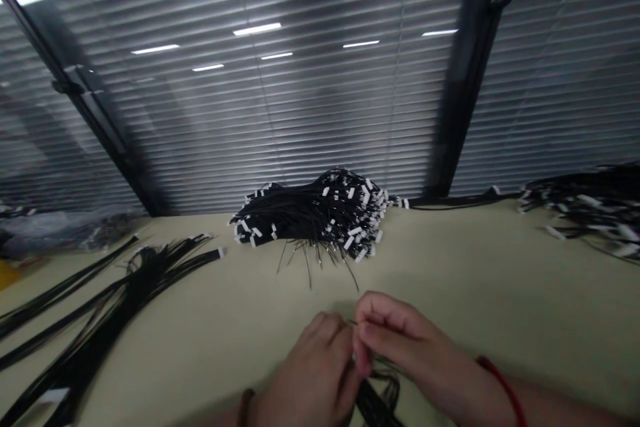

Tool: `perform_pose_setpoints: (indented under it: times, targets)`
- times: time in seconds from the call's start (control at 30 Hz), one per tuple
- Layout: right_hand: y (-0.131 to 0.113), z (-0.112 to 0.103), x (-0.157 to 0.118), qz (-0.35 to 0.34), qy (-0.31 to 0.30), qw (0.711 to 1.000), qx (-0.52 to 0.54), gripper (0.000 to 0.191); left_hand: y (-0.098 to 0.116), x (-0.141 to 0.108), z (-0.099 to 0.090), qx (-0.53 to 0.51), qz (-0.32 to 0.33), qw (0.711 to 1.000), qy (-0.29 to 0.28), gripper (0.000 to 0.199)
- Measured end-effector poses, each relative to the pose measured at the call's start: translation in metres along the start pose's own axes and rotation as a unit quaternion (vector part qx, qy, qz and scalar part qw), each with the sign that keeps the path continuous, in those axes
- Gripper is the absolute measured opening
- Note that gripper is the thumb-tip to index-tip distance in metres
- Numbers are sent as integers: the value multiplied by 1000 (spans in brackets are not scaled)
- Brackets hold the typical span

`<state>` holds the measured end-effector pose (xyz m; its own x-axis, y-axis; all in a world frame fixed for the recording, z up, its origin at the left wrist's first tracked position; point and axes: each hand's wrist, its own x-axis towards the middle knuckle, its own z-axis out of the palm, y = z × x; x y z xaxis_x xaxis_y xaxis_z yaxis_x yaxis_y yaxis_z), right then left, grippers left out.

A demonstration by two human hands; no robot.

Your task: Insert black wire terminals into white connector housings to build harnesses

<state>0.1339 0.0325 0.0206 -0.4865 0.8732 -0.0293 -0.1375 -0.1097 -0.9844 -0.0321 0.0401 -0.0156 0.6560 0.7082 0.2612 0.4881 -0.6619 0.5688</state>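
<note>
Near the front of the table, my two hands meet over a black wire harness point(376, 407) that runs down out of view at the bottom. My left hand point(313, 370) is closed around its upper end, back of the hand upward. Thumb and fingers of my right hand point(395, 340) pinch together right beside the left knuckles, with a thin dark wire point(352, 322) showing between the hands. The exact spot where the fingertips meet the wire is partly hidden. Loops of thin wire point(390, 380) hang below the right hand.
A pile of black cables point(310, 210) with white connectors lies against the window blinds point(320, 100). Long black cable bundles point(125, 300) stretch across the left of the table point(240, 320). More cables point(595, 207) lie at right, and clear plastic bags point(75, 230) at far left.
</note>
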Motion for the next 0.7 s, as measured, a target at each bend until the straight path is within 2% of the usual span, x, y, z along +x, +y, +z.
perform_pose_setpoints:
  times: [0.07,0.17,0.33,0.4,0.53,0.7]
  targets:
    - [17,-2,5,34,-40,999,9,33,1,1,-1,22,-26,999,-3,13]
    - [31,-4,6,71,-73,995,16,31,4,4,-6,-44,-50,998,6,20]
    - [31,-4,2,94,-54,994,18,23,10,6,-15,-193,-114,969,106,20]
    - [29,-2,1,102,-42,994,15,21,12,5,-17,-193,-132,964,126,21]
    - [27,0,-1,110,-25,994,14,19,17,4,-18,-136,-90,978,131,17]
    - [26,-1,-7,105,-15,994,-9,15,20,4,-20,-112,-88,979,146,18]
